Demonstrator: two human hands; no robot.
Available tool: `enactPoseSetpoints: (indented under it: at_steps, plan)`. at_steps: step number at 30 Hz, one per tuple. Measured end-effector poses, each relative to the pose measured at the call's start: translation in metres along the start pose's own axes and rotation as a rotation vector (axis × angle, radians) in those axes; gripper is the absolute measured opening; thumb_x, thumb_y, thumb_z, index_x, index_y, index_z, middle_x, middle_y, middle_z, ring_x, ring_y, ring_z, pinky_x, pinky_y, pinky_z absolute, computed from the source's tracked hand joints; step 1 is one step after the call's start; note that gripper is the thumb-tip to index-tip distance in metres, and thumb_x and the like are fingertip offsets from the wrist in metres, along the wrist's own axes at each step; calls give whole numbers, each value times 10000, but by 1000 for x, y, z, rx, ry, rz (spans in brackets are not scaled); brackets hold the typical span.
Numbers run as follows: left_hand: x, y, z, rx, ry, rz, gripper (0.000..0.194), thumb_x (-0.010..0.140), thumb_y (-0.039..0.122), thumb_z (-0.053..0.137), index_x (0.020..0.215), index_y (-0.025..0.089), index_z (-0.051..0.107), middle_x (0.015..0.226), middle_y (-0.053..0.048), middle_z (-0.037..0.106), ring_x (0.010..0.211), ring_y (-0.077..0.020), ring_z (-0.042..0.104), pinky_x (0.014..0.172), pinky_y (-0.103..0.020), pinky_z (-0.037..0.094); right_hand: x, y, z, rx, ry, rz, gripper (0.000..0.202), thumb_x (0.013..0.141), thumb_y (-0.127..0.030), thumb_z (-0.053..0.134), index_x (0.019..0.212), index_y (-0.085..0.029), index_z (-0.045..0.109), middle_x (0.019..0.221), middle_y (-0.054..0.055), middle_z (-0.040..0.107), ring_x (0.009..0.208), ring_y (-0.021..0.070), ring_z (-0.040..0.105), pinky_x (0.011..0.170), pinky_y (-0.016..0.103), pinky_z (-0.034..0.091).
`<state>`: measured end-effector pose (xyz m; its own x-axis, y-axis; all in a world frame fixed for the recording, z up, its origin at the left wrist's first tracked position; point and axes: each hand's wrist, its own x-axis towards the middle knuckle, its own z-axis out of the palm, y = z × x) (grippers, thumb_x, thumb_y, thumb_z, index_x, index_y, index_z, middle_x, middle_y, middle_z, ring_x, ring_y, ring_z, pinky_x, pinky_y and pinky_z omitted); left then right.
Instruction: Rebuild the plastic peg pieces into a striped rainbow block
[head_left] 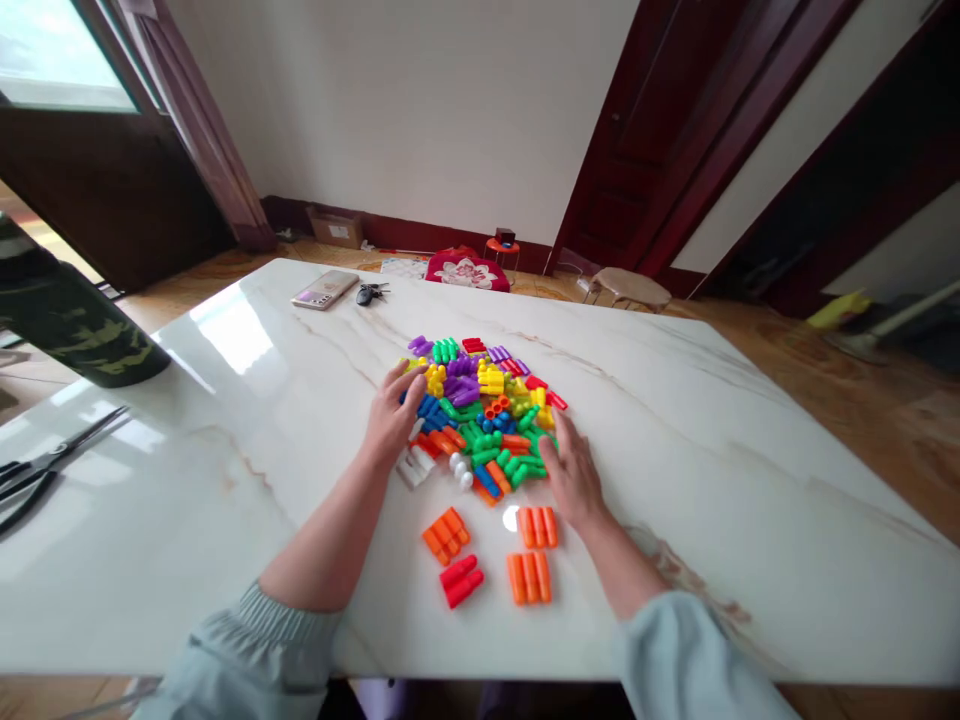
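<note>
Plastic blocks [461, 388]: heaped mid-counter [675, 400].
My left hand [391, 415]: wide, at the heap's left, seemingly to hem it in.
My right hand [575, 475]: wide, at its right, likewise.
Toward front edge: blocks set apart, perhaps against mixing.
Counts: three orange blocks [530, 578], one red block [460, 581] apart; heap too overlapped; toward far edge, one phone [325, 289], one key bunch [368, 294].

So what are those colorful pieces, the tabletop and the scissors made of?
Colorful pieces: likely plastic, fairly glossy, going by bright solid colors and small highlights. Tabletop: polished, with marble-like veining and bright reflections; stone or imitation, I can't tell. Scissors: slim blades, probably metal; smooth black handles, perhaps plastic.
</note>
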<state>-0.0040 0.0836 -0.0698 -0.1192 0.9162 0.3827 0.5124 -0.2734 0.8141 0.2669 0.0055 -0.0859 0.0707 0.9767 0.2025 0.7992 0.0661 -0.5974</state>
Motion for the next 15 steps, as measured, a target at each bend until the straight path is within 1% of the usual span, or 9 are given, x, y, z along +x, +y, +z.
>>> enactPoseSetpoints:
  at_steps: [3,4,5,7,8,10,11,13,15]
  plan:
    - [-11,3,-11,-97,140,-97,488,956,500,347,1232,191,606,1340,-90,567,1321,-219,445,1108,-393,358,14,-23,11,47,33,22,739,908,-648,203,1490,-197,274,1508,129,366,1418,295,269,1149,580,128]
    - [-21,8,-16,-84,148,-113,486,948,503,369,1250,191,587,1349,-95,557,1330,-224,434,1108,-400,356,14,-26,9,100,44,21,753,902,-663,191,1490,-200,270,1504,130,373,1413,291,281,1152,574,117]
    - [-33,14,-22,-46,126,-108,488,930,514,413,1264,196,574,1368,-99,537,1347,-232,411,1113,-407,348,12,-26,6,161,53,19,769,896,-677,178,1491,-198,265,1504,133,372,1412,288,285,1155,564,115]
    - [-67,30,-36,45,0,-54,520,904,542,465,1314,229,532,1463,-103,426,1381,-246,363,1124,-414,331,-2,-20,-4,266,48,19,798,888,-699,178,1493,-184,254,1511,150,353,1416,287,275,1156,542,141]
    - [-87,38,-42,87,-84,-10,565,896,562,470,1369,254,473,1507,-98,362,1401,-254,328,1127,-427,326,-14,-15,-10,290,27,18,807,885,-704,200,1493,-176,250,1519,159,335,1419,290,266,1151,532,173]
    - [-128,51,-50,199,-269,110,760,813,628,565,1456,293,339,1571,-90,237,1452,-303,186,1143,-482,287,-44,-6,-19,257,-37,3,797,881,-692,295,1493,-185,249,1520,161,332,1411,305,285,1139,538,212]
    - [-146,55,-51,263,-326,161,878,744,666,621,1475,306,295,1588,-94,183,1459,-337,129,1146,-520,265,-60,-3,-21,215,-73,-42,791,875,-672,357,1498,-201,235,1523,153,328,1409,308,289,1142,551,199]
    - [-174,60,-49,394,-396,208,1009,660,708,668,1492,327,245,1600,-102,124,1456,-383,78,1148,-583,200,-90,0,-21,104,-115,-141,870,823,-621,512,1517,-222,170,1548,142,277,1426,308,244,1152,556,175]
    - [-187,60,-43,484,-396,201,1011,678,695,660,1502,319,214,1602,-115,103,1455,-392,64,1144,-594,191,-110,-6,-14,-19,-120,-186,967,757,-557,619,1525,-222,136,1560,140,243,1438,312,203,1155,560,169]
